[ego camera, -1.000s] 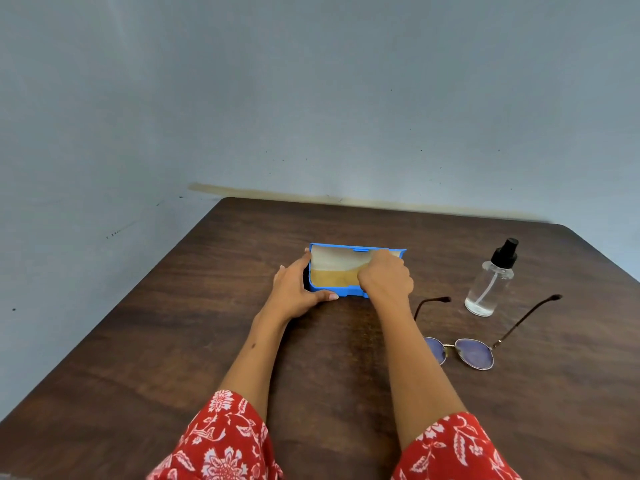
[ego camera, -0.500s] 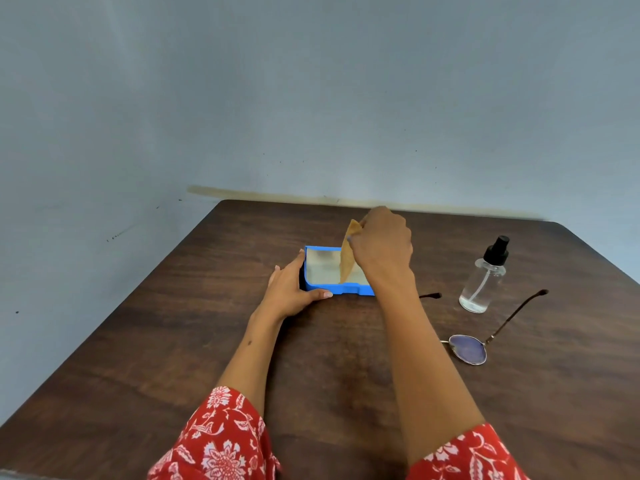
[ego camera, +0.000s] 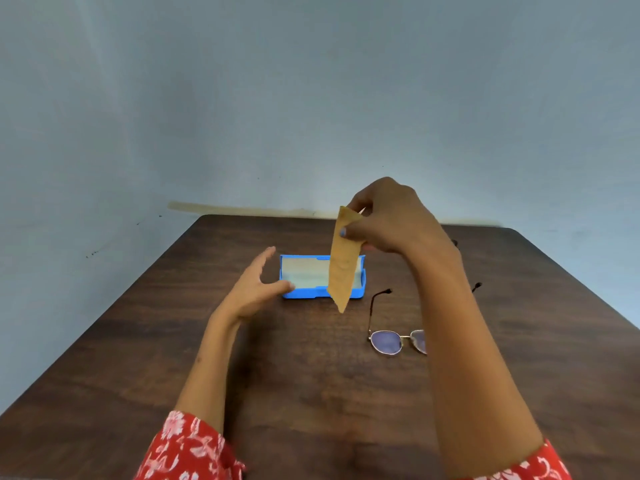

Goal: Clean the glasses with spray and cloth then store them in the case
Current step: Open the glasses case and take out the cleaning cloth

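Note:
A blue glasses case (ego camera: 304, 293) lies open on the wooden table (ego camera: 311, 393), its pale lining showing. My right hand (ego camera: 391, 220) is raised above the case and pinches the top of a tan cloth (ego camera: 341, 268), which hangs down in front of the case. My left hand (ego camera: 254, 289) hovers with fingers spread just left of the case, the thumb near its front left corner. The round-lens glasses (ego camera: 388, 341) lie on the table to the right, temples unfolded, partly behind my right forearm. The spray bottle is hidden behind that arm.
The table backs onto a pale blue wall (ego camera: 311, 98). Its left and right edges slant away toward the far corners. Red floral sleeves (ego camera: 187, 448) show at the bottom.
My right hand has lifted the cloth out of the case and up above it. My left hand has let go of the case and opened beside it. My arm now covers the spray bottle.

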